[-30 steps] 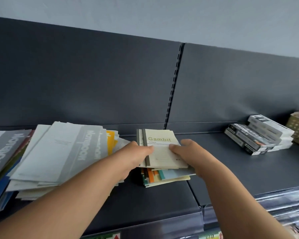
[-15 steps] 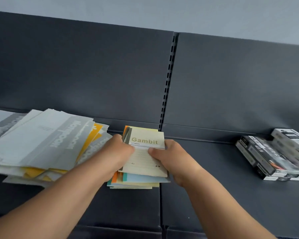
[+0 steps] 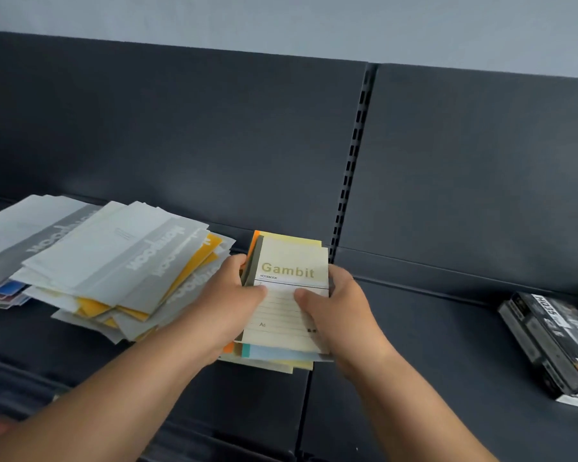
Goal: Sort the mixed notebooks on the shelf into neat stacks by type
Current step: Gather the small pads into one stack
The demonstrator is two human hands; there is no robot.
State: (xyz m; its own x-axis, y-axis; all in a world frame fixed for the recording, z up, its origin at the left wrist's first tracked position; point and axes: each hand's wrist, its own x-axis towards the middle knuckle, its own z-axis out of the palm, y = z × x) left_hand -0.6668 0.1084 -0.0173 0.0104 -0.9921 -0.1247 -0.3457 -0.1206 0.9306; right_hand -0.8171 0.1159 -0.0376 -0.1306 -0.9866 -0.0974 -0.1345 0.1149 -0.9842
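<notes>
Both hands clamp the small notebook stack (image 3: 291,295): left hand (image 3: 229,306) and right hand (image 3: 339,310), thumbs on the Gambit cover. Messy grey pile (image 3: 107,261) sits left of the left fingers.

Both hands on the Gambit notebook (image 3: 291,261)
Left hand (image 3: 229,306) and right hand (image 3: 339,310) grip its sides, centre frame, thumbs on top.

I count one Gambit notebook (image 3: 291,261) topping the small stack (image 3: 274,356), with at least three more coloured edges under it. The fanned pile (image 3: 107,255) shows four grey covers lettered Notebook and at least two yellow ones; the rest overlap too much to count. At least two black boxes (image 3: 554,341). Two hands: left hand (image 3: 227,305), right hand (image 3: 341,315).
</notes>
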